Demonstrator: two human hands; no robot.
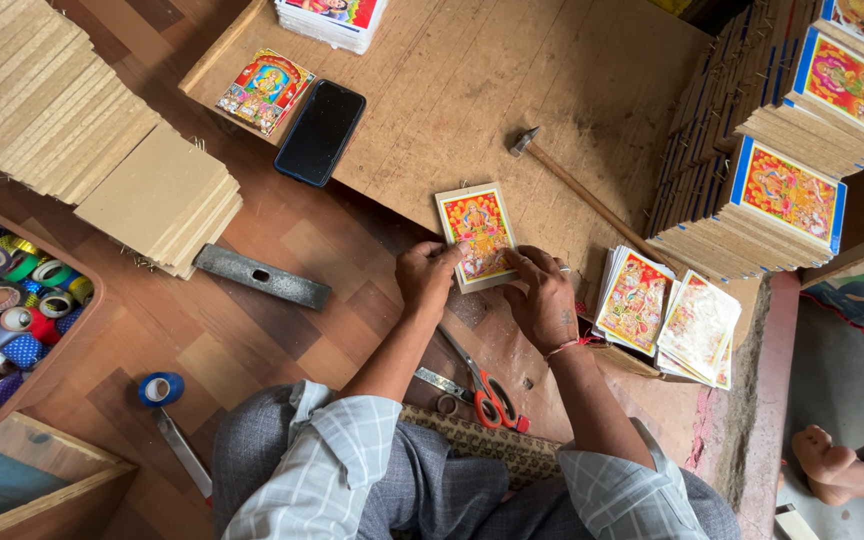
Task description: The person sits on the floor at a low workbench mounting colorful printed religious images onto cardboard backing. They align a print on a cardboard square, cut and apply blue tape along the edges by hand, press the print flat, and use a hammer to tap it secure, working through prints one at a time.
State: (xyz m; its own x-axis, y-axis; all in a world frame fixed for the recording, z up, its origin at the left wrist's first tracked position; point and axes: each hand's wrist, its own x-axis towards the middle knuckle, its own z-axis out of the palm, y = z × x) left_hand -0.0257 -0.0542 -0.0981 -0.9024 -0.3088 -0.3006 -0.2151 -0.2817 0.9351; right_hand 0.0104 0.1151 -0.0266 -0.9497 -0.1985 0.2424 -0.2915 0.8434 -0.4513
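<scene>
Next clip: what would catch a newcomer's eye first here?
Both hands, the left hand and the right hand, press on a bright picture card at the wooden board's near edge. Stacks of similar cards rise at right, and a tray of coloured tape rolls sits far left.

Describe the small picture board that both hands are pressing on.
The picture board is a small upright rectangle with a colourful printed picture in reds, oranges and yellows, framed by a pale border. Its backing looks like the tan fibreboard stacked nearby. It lies flat, face up and slightly tilted, near the front edge of the wooden work board. The left hand presses its lower left edge and the right hand its lower right corner. A hammer lies to its right, not touching.
</scene>
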